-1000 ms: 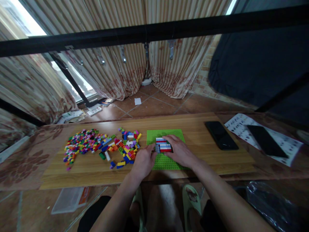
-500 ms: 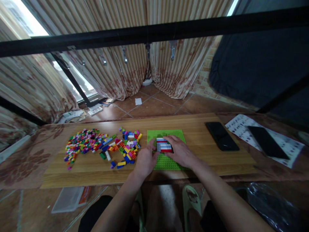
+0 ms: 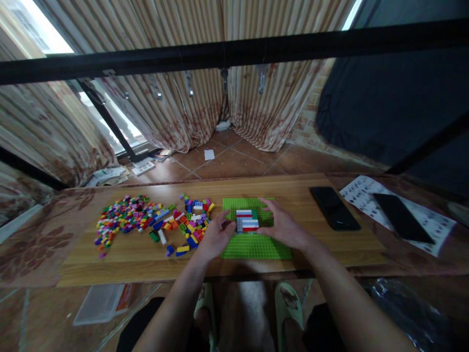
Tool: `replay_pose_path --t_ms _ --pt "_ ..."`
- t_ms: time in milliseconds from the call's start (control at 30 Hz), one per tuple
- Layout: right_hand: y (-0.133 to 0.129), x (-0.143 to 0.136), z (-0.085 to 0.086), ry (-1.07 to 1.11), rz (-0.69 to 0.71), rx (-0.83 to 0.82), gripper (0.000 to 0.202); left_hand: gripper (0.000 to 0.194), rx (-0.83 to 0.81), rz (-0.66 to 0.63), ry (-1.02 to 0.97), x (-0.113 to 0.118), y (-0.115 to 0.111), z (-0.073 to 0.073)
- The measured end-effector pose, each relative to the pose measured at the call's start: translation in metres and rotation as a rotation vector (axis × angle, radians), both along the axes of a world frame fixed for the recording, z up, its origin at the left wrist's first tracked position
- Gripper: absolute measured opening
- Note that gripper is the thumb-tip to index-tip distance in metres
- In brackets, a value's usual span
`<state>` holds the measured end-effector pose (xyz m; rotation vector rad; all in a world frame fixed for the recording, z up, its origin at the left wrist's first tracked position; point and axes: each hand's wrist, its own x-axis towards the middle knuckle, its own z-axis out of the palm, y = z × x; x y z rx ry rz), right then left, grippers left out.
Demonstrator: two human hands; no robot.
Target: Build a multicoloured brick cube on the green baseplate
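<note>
On a green studded baseplate (image 3: 256, 251) sits a flat block of toy bricks (image 3: 247, 221), striped in red, white and grey-blue, with a green part at its far right corner. My left hand (image 3: 219, 234) is at the left side of the block, its fingers loosely bent and apart, holding nothing that I can see. On the other side, my right hand (image 3: 287, 227) is spread wide over the baseplate, thumb and fingers apart and free of the block; the thumb points toward the block's near right corner.
Left of the baseplate lie loose bricks (image 3: 192, 225) and a pile of smaller pieces (image 3: 122, 215) on the wooden board (image 3: 293, 186). A black phone (image 3: 334, 208) rests at right. Beyond it, another dark phone (image 3: 403, 217) lies on a printed sheet (image 3: 361, 188).
Both hands have loosened from the block's sides. My right hand has moved off to the right with its fingers spreading, and my left has shifted slightly left. More of the block shows.
</note>
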<state>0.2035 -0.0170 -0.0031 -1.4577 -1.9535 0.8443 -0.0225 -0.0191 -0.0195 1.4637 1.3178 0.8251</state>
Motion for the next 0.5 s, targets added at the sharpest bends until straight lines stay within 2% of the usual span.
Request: replay_pose_path --t_ms 167,500 --pt "0.000 0.006 -0.004 0.016 0.021 -0.032 0.087 0.049 0.013 0.069 0.049 0.009 0.002 -0.002" --pt "-0.001 -0.004 -0.008 -0.073 0.059 -0.014 0.079 0.047 0.046 0.101 0.137 0.012 0.006 -0.005"
